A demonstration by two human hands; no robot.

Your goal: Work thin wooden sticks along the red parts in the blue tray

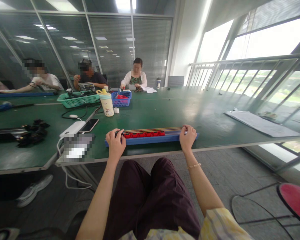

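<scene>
A long, narrow blue holder [150, 140] lies across the near edge of the green table. Several red pieces [141, 134] sit in a row along its left and middle part. Thin yellowish strands [153, 129] run lengthwise above them, from one end towards the other. My left hand [115, 143] is closed around the left end of the holder. At the right end my right hand [187, 136] is closed, thumb and fingers bent over the holder's top. Whether the fingertips also pinch the strands is hidden.
Left of the holder lie a phone [90, 125] and a white power bank [72, 129] with a cable. Behind stand a yellow-lidded cup [106, 105], a green basket [77, 100] and a blue basket [121, 101]. White sheets [261, 123] lie right. Several people sit across the tables.
</scene>
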